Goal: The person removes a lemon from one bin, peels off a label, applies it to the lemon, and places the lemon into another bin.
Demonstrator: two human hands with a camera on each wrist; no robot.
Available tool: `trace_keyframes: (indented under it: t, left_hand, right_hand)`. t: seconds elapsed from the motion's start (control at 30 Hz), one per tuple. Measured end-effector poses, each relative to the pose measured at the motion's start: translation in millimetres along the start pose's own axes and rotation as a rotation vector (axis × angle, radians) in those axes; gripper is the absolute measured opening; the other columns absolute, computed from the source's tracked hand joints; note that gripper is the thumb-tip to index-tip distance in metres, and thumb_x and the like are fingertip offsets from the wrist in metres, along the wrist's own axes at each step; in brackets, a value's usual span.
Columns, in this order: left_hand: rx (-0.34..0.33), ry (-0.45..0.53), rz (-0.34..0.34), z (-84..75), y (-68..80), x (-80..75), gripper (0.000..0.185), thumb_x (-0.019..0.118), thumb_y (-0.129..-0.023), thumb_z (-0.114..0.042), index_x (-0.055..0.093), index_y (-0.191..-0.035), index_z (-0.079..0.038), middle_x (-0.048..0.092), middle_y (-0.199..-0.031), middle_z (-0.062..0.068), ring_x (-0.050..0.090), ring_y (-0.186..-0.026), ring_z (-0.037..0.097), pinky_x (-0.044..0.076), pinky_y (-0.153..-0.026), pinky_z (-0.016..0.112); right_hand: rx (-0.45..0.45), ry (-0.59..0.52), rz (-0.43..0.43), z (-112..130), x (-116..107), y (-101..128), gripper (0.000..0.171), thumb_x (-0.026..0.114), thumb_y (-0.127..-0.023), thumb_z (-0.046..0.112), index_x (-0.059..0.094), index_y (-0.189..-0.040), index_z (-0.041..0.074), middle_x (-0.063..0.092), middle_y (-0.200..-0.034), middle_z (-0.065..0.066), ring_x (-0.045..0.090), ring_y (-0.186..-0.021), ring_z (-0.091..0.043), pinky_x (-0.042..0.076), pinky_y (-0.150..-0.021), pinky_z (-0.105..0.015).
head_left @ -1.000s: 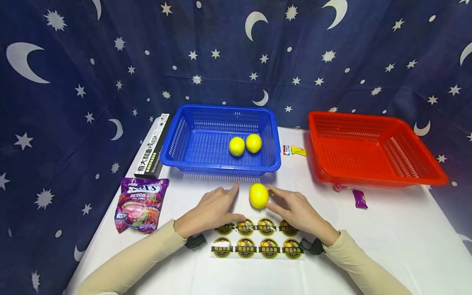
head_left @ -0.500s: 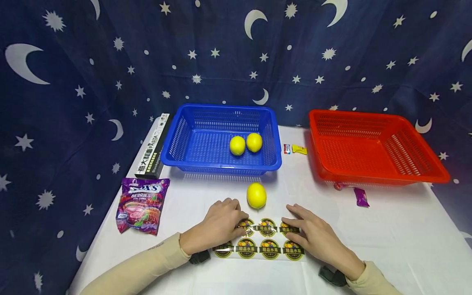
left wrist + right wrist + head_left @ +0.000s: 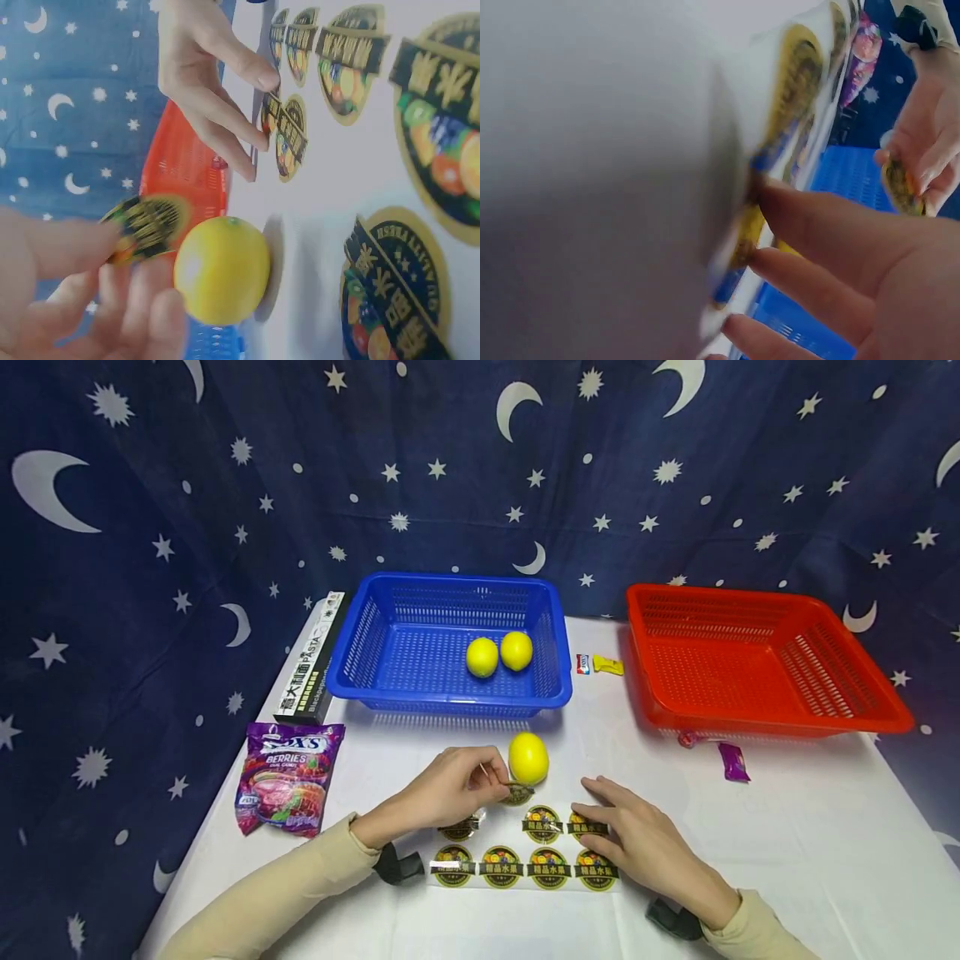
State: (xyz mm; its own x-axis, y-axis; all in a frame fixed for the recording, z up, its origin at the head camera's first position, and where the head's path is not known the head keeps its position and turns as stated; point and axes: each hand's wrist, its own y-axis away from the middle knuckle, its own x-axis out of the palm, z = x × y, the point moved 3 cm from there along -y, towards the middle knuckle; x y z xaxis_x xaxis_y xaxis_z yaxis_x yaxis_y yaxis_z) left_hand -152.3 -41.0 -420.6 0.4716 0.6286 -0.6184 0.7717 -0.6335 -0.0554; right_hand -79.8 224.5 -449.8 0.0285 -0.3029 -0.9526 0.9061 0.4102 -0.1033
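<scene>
My left hand (image 3: 459,787) pinches a round black-and-gold fruit sticker (image 3: 519,793) between thumb and fingers; the left wrist view shows the sticker (image 3: 150,225) lifted off the sheet and slightly bent. Just beyond it a yellow lemon-like fruit (image 3: 528,758) sits on the table, close to my left fingertips. Below lies the clear sticker sheet (image 3: 501,824), with a bare spot in its far row. My right hand (image 3: 641,843) rests on the sheet's right end, fingers extended over the stickers (image 3: 597,868).
A blue basket (image 3: 450,700) with two yellow fruits (image 3: 498,653) stands behind. The red basket (image 3: 780,727) is at the back right, small candies (image 3: 607,665) near it. On the left are a pasta box (image 3: 309,660) and a purple candy bag (image 3: 288,777).
My left hand has peeled a sticker from the far row and raised it toward the yellow fruit. My right hand came from the fruit down onto the sheet's right end and stays there.
</scene>
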Motion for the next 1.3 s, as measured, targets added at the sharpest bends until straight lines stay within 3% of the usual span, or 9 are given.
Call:
trace_keyframes:
  t: [0.07,0.2,0.33,0.43,0.57,0.77,0.93,1.13,1.3]
  left_hand:
    - [-0.025,0.133,-0.028,1.2,-8.0,-2.2,0.004,0.072,-0.094,-0.013,0.068,-0.096,-0.013,0.070,-0.085,-0.001,0.060,-0.073,0.005,0.052,-0.068,0.021]
    - [-0.094,0.286,-0.072,8.1,-25.2,4.4,0.008,0.068,-0.097,-0.010,0.068,-0.104,-0.006,0.070,-0.093,0.008,0.059,-0.074,0.008,0.051,-0.066,0.020]
    - [-0.185,0.349,-0.122,14.2,-38.3,8.7,0.013,0.068,-0.097,-0.011,0.068,-0.108,-0.005,0.069,-0.098,0.009,0.057,-0.073,0.009,0.048,-0.061,0.019]
    - [-0.222,0.357,-0.175,15.2,-43.9,4.7,0.014,0.069,-0.097,-0.011,0.068,-0.109,-0.006,0.070,-0.099,0.010,0.059,-0.072,0.011,0.048,-0.060,0.020]
    - [-0.232,0.347,-0.210,16.9,-48.0,2.3,0.017,0.071,-0.096,-0.012,0.068,-0.111,-0.005,0.070,-0.099,0.011,0.059,-0.071,0.012,0.049,-0.058,0.021]
    - [-0.212,0.302,-0.203,21.6,-50.4,12.3,0.015,0.074,-0.094,-0.014,0.069,-0.106,-0.008,0.071,-0.098,0.008,0.059,-0.069,0.010,0.050,-0.059,0.021]
    - [-0.160,0.153,-0.253,21.2,-48.2,14.4,0.012,0.076,-0.093,-0.020,0.076,-0.103,-0.013,0.073,-0.101,0.004,0.063,-0.074,0.007,0.050,-0.066,0.021]
    - [-0.072,-0.019,-0.283,18.1,-43.8,13.5,0.021,0.078,-0.092,-0.025,0.080,-0.109,-0.015,0.077,-0.107,0.002,0.070,-0.087,0.012,0.055,-0.079,0.025]
    - [-0.016,-0.066,-0.292,16.1,-43.7,15.4,0.023,0.078,-0.092,-0.026,0.081,-0.110,-0.012,0.079,-0.110,0.003,0.076,-0.091,0.015,0.059,-0.077,0.026]
  right_hand:
    - [-0.001,-0.018,0.002,-0.2,-2.8,-2.2,0.042,0.084,-0.085,0.030,0.076,-0.123,0.016,0.065,-0.141,-0.010,0.060,-0.133,-0.035,0.053,-0.102,-0.055]
    - [-0.011,-0.063,-0.051,-0.3,-13.7,-10.8,0.042,0.082,-0.086,0.026,0.074,-0.126,0.015,0.069,-0.135,-0.010,0.066,-0.124,-0.033,0.054,-0.099,-0.055]
    - [-0.043,-0.128,-0.141,-0.1,-22.5,-31.3,0.050,0.083,-0.085,0.026,0.070,-0.131,0.011,0.071,-0.130,-0.010,0.070,-0.118,-0.030,0.056,-0.097,-0.051]
    - [-0.058,-0.204,-0.140,0.8,-21.7,-51.8,0.061,0.083,-0.086,0.028,0.062,-0.140,0.009,0.071,-0.131,-0.010,0.071,-0.114,-0.029,0.057,-0.095,-0.049]
    - [-0.074,-0.277,-0.100,2.0,-13.9,-75.1,0.067,0.082,-0.087,0.031,0.058,-0.146,0.011,0.071,-0.133,-0.010,0.073,-0.109,-0.027,0.057,-0.092,-0.048]
    - [-0.031,-0.359,-0.082,0.3,-1.1,-91.0,0.054,0.085,-0.083,0.032,0.070,-0.132,0.015,0.079,-0.115,-0.002,0.075,-0.098,-0.019,0.060,-0.080,-0.038]
    - [0.044,-0.406,-0.091,-1.0,2.0,-94.1,0.056,0.090,-0.077,0.035,0.072,-0.125,0.013,0.080,-0.107,-0.003,0.076,-0.091,-0.015,0.061,-0.076,-0.031]
    - [0.065,-0.416,-0.073,1.0,0.4,-93.3,0.061,0.091,-0.075,0.038,0.070,-0.127,0.012,0.078,-0.113,-0.006,0.077,-0.091,-0.017,0.061,-0.074,-0.030]
    - [0.012,-0.450,-0.140,2.6,-3.7,-93.0,0.046,0.085,-0.084,0.032,0.074,-0.125,0.012,0.077,-0.119,-0.006,0.077,-0.095,-0.021,0.063,-0.073,-0.033]
